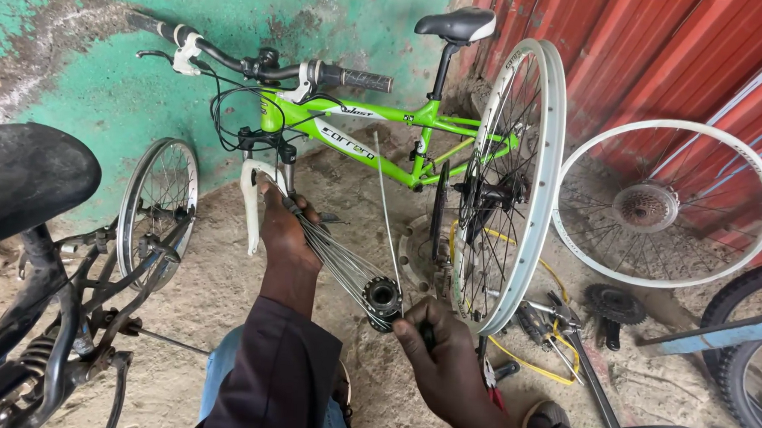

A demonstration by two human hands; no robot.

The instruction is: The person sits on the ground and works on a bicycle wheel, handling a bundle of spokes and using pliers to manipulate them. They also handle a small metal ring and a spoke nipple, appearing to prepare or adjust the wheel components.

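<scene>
A: Left hand (284,229)?
B: Closed round a bundle of loose spokes (332,253), gripping near the outer ends, at about ten o'clock from the hub (382,298).

A: Right hand (443,358)?
B: Curled, thumb and fingers pinched just below the hub at roughly five o'clock from it. Appears to pinch the foot of a single spoke (387,210) standing up toward twelve o'clock; cannot tell exactly what sits under the fingertips.

A: Hub itself?
B: Dark, round, held off the ground between both hands, near picture centre. Spokes fanned from it toward the left hand.

A: Around it?
B: Green bicycle (376,132) leaning on the teal wall at twelve o'clock, no front wheel in the fork (251,201). White-rimmed wheel (511,181) standing upright at two o'clock, just beside the right hand. Second white rim with cassette (664,205) against the red corrugated wall at three o'clock. Black sprocket (614,303) and scattered tools (556,333) on the dirt at four o'clock. Dark bicycle with black saddle (23,177) at nine o'clock, well apart.
</scene>
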